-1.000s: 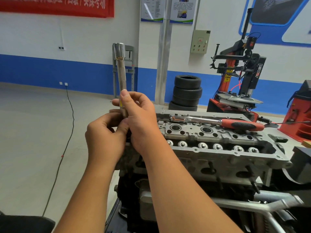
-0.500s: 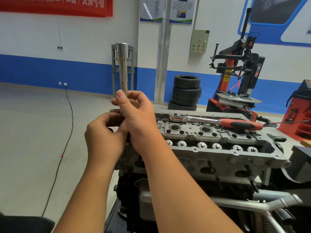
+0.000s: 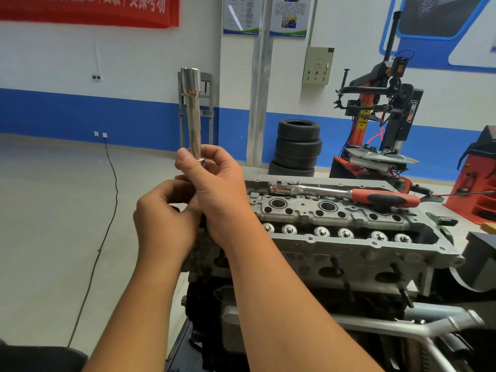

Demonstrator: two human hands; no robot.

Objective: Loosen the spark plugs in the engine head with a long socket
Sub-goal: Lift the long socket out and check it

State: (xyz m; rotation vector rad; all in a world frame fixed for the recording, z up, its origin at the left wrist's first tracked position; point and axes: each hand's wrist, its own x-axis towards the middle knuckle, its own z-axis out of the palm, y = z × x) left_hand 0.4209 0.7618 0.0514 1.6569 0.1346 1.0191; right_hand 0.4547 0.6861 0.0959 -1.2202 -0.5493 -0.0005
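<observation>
I've got the long socket (image 3: pixel 193 111) held upright above the near-left end of the engine head (image 3: pixel 349 237), wide end up; right hand (image 3: pixel 214 183) has thumb and fingers curled round its lower end, so clamped on it; left hand (image 3: pixel 163 218) sits just below with fingers curled in toward the bottom of the socket, but whether it actually grips the tool or something under it I cannot tell, the right hand covers that spot; the ratchet (image 3: pixel 343 193) lies loose on top of the head, red handle to the right, not attached to anything; my read is we're at the setup stage, nothing loosened yet; risks from here: the grip is low on a tall polished tool, so it could tip or slip and drop onto the machined face or into an open well (image 3: pixel 278 203); if the socket goes down a well tilted it may not seat square on the plug hex and round it, or crack the insulator; the ratchet rests unsecured, a knock from my forearm could send it off the far side; plugs themselves aren't visible from this view, so seating would have to be judged by feel.
</observation>
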